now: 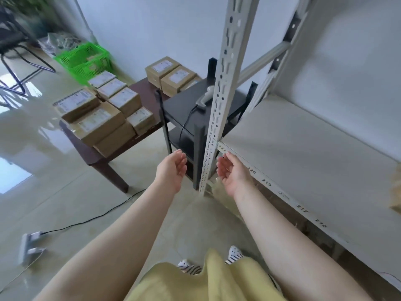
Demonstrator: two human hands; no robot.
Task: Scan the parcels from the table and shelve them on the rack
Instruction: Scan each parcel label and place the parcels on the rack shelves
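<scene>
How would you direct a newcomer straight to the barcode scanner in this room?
Find the tall pale rack upright. Just left of it stands a small black stand, beside the brown table. The scanner lies on top: pale grey, gun-shaped, trailing a black cable, unlike the cardboard parcels nearby.

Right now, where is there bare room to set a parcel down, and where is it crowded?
The rack shelf is bare from the slotted upright along the numbered front edge, until a parcel at the frame's right edge. The black stand has bare top left of the scanner. The brown table is crowded with parcels. Both left hand and right hand are empty.
</scene>
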